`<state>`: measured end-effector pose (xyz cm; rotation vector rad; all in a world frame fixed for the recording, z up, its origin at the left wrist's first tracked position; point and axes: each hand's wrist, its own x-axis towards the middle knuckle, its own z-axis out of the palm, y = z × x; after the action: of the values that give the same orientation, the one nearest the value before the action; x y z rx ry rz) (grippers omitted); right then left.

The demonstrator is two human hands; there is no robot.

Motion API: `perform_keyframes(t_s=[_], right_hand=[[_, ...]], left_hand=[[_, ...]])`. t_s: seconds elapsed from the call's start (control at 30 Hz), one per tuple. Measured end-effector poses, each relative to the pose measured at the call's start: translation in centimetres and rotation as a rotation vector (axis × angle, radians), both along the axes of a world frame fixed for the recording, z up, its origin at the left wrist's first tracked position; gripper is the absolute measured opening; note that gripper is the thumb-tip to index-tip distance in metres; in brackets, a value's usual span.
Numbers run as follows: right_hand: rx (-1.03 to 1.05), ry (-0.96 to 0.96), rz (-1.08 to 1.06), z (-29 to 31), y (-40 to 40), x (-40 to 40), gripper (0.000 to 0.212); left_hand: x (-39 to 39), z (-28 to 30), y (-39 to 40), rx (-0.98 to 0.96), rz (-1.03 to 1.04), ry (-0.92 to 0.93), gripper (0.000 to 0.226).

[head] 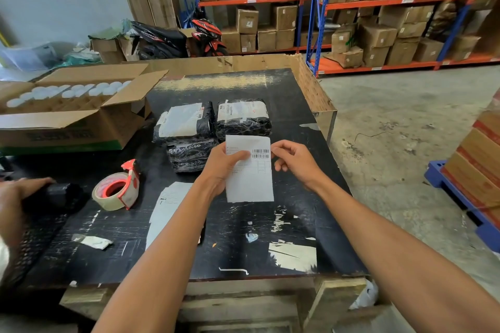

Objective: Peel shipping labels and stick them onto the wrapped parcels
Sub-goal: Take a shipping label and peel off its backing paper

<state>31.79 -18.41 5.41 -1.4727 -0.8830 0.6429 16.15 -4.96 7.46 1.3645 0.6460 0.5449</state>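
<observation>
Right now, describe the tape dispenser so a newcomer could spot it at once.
Start at the scuffed black worktable. Left of the wearer's left forearm stands a roll of clear packing tape in a red-and-white dispenser. It is the only round, red thing there; its neighbours are flat white paper sheets.

A: Site is logged as a warehouse packing station.
B: Basis: pallet racking (392,0) stacked with cartons (378,35) at 1 o'clock; a scuffed worktable (297,121) at 12.

label (250,178): matt paper | parcels (243,119): glossy plastic wrap | table (295,197): scuffed
</observation>
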Motion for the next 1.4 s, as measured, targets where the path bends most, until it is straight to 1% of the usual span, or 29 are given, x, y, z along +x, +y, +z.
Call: perform_keyframes(t_s=[0.17, 0.63, 0.73, 0.9, 1.07, 1.13, 1.23, 1.3, 1.33, 1.4], right_hand=[[-0.030, -0.048, -0.014, 0.2, 0.1, -0.1, 0.013], [-0.051, -0.055, 0.009, 0.3, 0.1, -0.5, 0.011], [-0.047, 0.002, 0.037, 0.4, 0.1, -0.5, 0.015], [0.043, 0.207, 0.139, 1.1, 0.1, -0.8, 0.018], [0.057, 0.363, 0.194, 2.0, 0.1, -1.1, 0.018], [0.044, 0.378, 0.203, 2.2, 0.3, -1.2, 0.020], [0.028, 0.359, 0.179, 2.2, 0.6, -1.2, 0.034], [0.027, 0.324, 0.146, 2.1, 0.8, -1.1, 0.039], [0.030, 0.310, 0.133, 2.1, 0.9, -1.1, 0.038], [0.039, 0.284, 0.112, 2.1, 1.0, -1.1, 0.029]], left_hand=[[-0.1, -0.1, 0.3, 0.006, 0.002, 0.013, 0.030], [-0.5, 0.3, 0.3, 0.033, -0.004, 0.013, 0.023], [-0.6, 0.3, 0.4, 0.019, -0.027, 0.003, 0.025], [-0.5, 0.4, 0.4, -0.077, -0.074, -0.044, 0.030], [-0.4, 0.4, 0.1, -0.169, -0.106, -0.079, 0.035], [-0.3, 0.4, 0.0, -0.189, -0.116, -0.085, 0.035], [0.0, 0.5, -0.2, -0.214, -0.127, -0.082, 0.033], [0.3, 0.5, -0.4, -0.223, -0.118, -0.086, 0.036], [0.5, 0.5, -0.4, -0.211, -0.090, -0.083, 0.041], [0.9, 0.4, -0.5, -0.124, -0.003, -0.025, 0.056]])
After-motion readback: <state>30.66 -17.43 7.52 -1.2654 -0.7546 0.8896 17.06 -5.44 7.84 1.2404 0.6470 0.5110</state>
